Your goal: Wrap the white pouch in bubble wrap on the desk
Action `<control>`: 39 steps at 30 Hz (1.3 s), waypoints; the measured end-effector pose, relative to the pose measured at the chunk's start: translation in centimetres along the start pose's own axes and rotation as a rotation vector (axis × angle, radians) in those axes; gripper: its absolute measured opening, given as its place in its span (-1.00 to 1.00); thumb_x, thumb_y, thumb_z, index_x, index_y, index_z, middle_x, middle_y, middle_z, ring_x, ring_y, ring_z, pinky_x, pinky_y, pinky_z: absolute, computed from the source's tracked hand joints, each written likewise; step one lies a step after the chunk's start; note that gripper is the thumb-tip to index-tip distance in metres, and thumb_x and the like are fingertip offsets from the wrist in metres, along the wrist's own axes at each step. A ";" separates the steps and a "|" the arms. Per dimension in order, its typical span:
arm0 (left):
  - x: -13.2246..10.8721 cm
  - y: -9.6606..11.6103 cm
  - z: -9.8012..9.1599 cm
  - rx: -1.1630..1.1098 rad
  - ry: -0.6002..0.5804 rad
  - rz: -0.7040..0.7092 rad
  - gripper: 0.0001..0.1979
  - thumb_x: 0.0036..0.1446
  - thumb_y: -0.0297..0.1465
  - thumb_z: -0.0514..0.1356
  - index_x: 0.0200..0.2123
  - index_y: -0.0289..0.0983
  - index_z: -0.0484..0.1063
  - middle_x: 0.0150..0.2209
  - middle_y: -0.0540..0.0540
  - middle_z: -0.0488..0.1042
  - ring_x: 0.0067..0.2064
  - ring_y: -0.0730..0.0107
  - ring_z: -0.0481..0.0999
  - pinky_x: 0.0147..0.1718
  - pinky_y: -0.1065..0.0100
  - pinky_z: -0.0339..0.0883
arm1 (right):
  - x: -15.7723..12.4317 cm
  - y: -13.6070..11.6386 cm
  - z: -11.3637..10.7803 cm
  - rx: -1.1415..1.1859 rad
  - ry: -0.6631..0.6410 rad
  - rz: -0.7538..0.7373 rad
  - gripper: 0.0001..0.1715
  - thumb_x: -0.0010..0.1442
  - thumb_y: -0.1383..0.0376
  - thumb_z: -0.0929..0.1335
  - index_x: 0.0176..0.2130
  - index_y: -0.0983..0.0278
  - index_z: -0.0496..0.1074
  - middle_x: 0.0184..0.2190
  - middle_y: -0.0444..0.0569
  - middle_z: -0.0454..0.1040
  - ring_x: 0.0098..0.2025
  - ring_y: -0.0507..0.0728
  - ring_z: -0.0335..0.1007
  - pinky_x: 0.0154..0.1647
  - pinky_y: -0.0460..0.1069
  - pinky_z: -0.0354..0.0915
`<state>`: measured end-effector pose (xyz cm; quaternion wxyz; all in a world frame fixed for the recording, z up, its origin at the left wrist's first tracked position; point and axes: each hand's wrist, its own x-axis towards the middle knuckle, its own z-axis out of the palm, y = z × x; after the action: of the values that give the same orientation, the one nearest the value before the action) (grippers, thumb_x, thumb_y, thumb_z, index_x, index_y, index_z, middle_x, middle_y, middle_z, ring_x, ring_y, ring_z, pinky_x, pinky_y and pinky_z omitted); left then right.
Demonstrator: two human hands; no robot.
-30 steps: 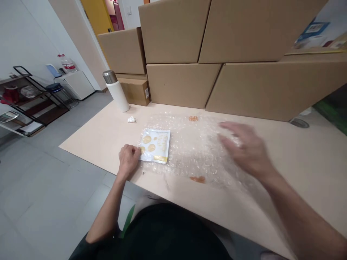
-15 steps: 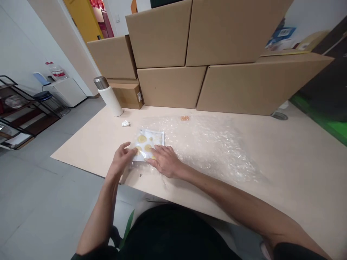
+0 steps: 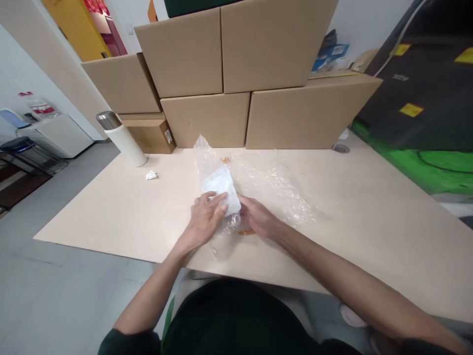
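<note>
A white flat packet [image 3: 220, 191] is tilted up off the table with clear bubble wrap [image 3: 275, 190] folded over it. My left hand [image 3: 204, 219] grips the packet's near left side through the wrap, fingers curled on top. My right hand [image 3: 257, 218] holds the packet's near right corner, fingers closed under the wrap. The rest of the bubble wrap sheet lies spread on the table to the right. An orange tape piece [image 3: 245, 231] shows between my hands.
Stacked cardboard boxes [image 3: 236, 79] line the far edge of the beige table [image 3: 369, 212]. A white flask with a steel cap [image 3: 121, 138] stands at the far left, a small crumpled white scrap [image 3: 151, 175] near it. Green and black flooring is at right.
The packet lay flat showing its yellow print; now both hands have lifted it on edge with bubble wrap folded over it. My right hand came from the far right to the packet.
</note>
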<state>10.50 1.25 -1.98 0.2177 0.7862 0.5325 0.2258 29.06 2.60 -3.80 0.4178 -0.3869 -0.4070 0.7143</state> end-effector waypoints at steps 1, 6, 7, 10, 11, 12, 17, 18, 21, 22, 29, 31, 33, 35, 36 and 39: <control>0.3 0.4 0.6 0.091 -0.027 -0.001 -0.41 0.37 0.04 -0.15 0.28 -0.04 0.34 0.22 -0.22 0.25 0.21 -0.06 0.24 0.18 -0.15 0.10 | -0.3 -0.3 -0.9 -0.046 0.027 -0.009 -0.59 0.17 0.00 0.38 -0.21 0.27 0.55 -0.26 0.03 0.57 -0.22 0.18 0.47 -0.17 0.07 0.38; 1.1 2.1 2.5 0.401 -0.088 0.047 -0.50 0.35 -0.04 0.00 0.22 -0.08 0.40 0.19 -0.29 0.29 0.14 -0.20 0.25 0.04 -0.16 0.20 | -0.6 -1.1 -3.6 -0.654 0.294 -0.374 -0.67 0.18 0.13 0.34 -0.11 0.22 0.51 -0.03 0.08 0.50 0.02 0.27 0.39 0.01 0.17 0.32; 1.1 2.2 2.7 0.410 -0.095 0.061 -0.52 0.34 -0.06 0.03 0.21 -0.09 0.41 0.19 -0.30 0.30 0.13 -0.21 0.25 0.03 -0.16 0.20 | -0.4 -1.0 -3.6 -0.768 0.307 -0.455 -0.66 0.21 0.13 0.31 -0.09 0.22 0.49 0.02 0.11 0.47 0.08 0.29 0.34 0.07 0.18 0.28; 0.8 1.1 2.5 0.307 -0.020 0.039 -0.51 0.31 -0.08 0.09 0.23 -0.11 0.38 0.26 -0.32 0.22 0.23 -0.26 0.19 0.08 -0.24 0.15 | 0.3 -0.3 -2.6 -0.999 0.137 -0.496 -0.65 0.34 0.11 0.19 -0.12 0.24 0.43 -0.06 0.11 0.49 0.06 0.25 0.35 0.12 0.17 0.22; 0.6 0.4 2.2 0.235 0.057 -0.006 -0.47 0.29 -0.08 0.12 0.26 -0.13 0.34 0.29 -0.34 0.17 0.28 -0.28 0.14 0.12 -0.27 0.11 | 0.5 -0.1 -2.1 -1.056 0.078 -0.474 -0.63 0.38 0.11 0.14 -0.18 0.25 0.40 -0.16 0.08 0.49 -0.02 0.23 0.37 0.09 0.16 0.21; 0.4 -0.3 1.8 0.136 0.146 -0.071 -0.39 0.24 -0.07 0.16 0.29 -0.17 0.29 0.32 -0.37 0.12 0.31 -0.29 0.10 0.15 -0.28 0.08 | 0.6 0.0 -1.7 -1.101 0.041 -0.455 -0.61 0.41 0.11 0.11 -0.25 0.24 0.36 -0.26 0.03 0.47 -0.10 0.21 0.38 0.07 0.15 0.21; -0.3 -2.2 -0.2 -0.746 0.220 -0.457 -0.10 0.12 -0.03 0.29 0.39 -0.27 0.03 0.11 -0.35 0.36 0.10 0.02 0.45 0.07 0.04 0.31 | 0.5 -0.8 -0.7 -1.056 0.037 -0.400 -0.50 0.42 0.00 0.08 -0.40 0.21 0.26 -0.46 -0.11 0.31 -0.32 0.12 0.29 -0.03 0.11 0.21; -0.4 -1.9 -0.5 -0.867 0.222 -0.475 -0.13 0.14 -0.02 0.28 0.38 -0.25 0.03 0.06 -0.30 0.41 0.05 0.10 0.49 0.05 0.10 0.32 | 0.4 -1.1 -0.8 -0.993 0.033 -0.369 -0.48 0.41 -0.03 0.10 -0.39 0.21 0.30 -0.46 -0.12 0.33 -0.33 0.12 0.30 -0.06 0.10 0.22; -0.1 0.3 -0.5 -1.008 0.298 -0.353 -0.32 0.23 -0.03 0.20 0.31 -0.17 0.13 0.07 -0.23 0.45 0.02 0.21 0.51 0.04 0.18 0.32 | -0.2 -2.1 -1.5 -0.759 0.048 -0.239 -0.44 0.34 -0.16 0.17 -0.30 0.18 0.46 -0.37 -0.07 0.45 -0.24 0.17 0.37 -0.08 0.10 0.27; 0.2 1.1 -0.2 -1.017 0.292 -0.278 -0.41 0.27 -0.04 0.17 0.26 -0.15 0.18 0.11 -0.23 0.44 0.05 0.21 0.49 0.05 0.17 0.32 | -0.4 -2.4 -1.8 -0.672 0.057 -0.207 -0.44 0.30 -0.18 0.21 -0.25 0.17 0.49 -0.29 -0.05 0.49 -0.18 0.19 0.39 -0.06 0.11 0.28; 4.2 5.5 3.8 -0.458 -0.036 0.216 -0.43 0.29 -0.28 0.12 0.34 -0.10 0.14 0.43 -0.17 0.06 0.41 0.02 0.07 0.30 -0.08 -0.01 | -1.7 -3.0 -7.0 -0.283 0.158 -0.227 -0.46 0.21 -0.13 0.31 -0.13 0.23 0.54 -0.22 0.02 0.55 -0.16 0.21 0.47 -0.11 0.09 0.35; 5.3 6.4 5.1 -0.214 -0.091 0.252 -0.35 0.27 -0.29 0.11 0.40 -0.09 0.04 0.47 -0.15 -0.07 0.44 -0.09 -0.06 0.31 -0.18 -0.12 | -2.3 -3.1 -9.3 -0.400 0.290 -0.288 -0.50 0.19 -0.06 0.32 -0.11 0.25 0.53 -0.14 0.06 0.56 -0.10 0.24 0.47 -0.08 0.11 0.35; 6.2 7.4 6.5 -0.013 -0.154 0.247 -0.32 0.28 -0.30 0.10 0.42 -0.09 -0.01 0.49 -0.13 -0.13 0.44 -0.20 -0.12 0.28 -0.24 -0.13 | -3.0 -3.3 -11.6 -0.645 0.458 -0.365 -0.55 0.17 0.04 0.33 -0.08 0.26 0.53 -0.03 0.13 0.53 0.01 0.29 0.43 0.02 0.15 0.32; 6.9 8.1 7.8 0.135 -0.219 0.242 -0.32 0.30 -0.29 0.08 0.44 -0.09 -0.04 0.49 -0.12 -0.16 0.44 -0.27 -0.14 0.26 -0.27 -0.11 | -3.6 -3.3 -13.5 -0.919 0.630 -0.402 -0.59 0.13 0.13 0.36 -0.07 0.26 0.53 0.03 0.18 0.50 0.11 0.33 0.36 0.16 0.21 0.23; 7.2 8.3 8.4 0.193 -0.250 0.249 -0.33 0.30 -0.29 0.07 0.43 -0.10 -0.03 0.49 -0.12 -0.15 0.44 -0.28 -0.15 0.26 -0.27 -0.12 | -3.8 -3.3 -14.3 -1.014 0.682 -0.393 -0.60 0.11 0.16 0.37 -0.07 0.26 0.53 0.05 0.18 0.49 0.15 0.34 0.33 0.21 0.23 0.18; 7.7 8.4 9.7 0.309 -0.293 0.292 -0.39 0.33 -0.28 0.06 0.41 -0.14 0.06 0.47 -0.13 -0.07 0.44 -0.26 -0.12 0.28 -0.24 -0.14 | -3.9 -3.4 -15.5 -1.073 0.673 -0.299 -0.65 0.14 0.17 0.34 -0.10 0.25 0.51 0.00 0.12 0.53 0.09 0.30 0.38 0.15 0.17 0.22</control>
<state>24.98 4.66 -3.89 0.1349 0.9030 0.4042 0.0548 45.25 4.09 -5.63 0.3661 -0.6835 -0.6036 0.1854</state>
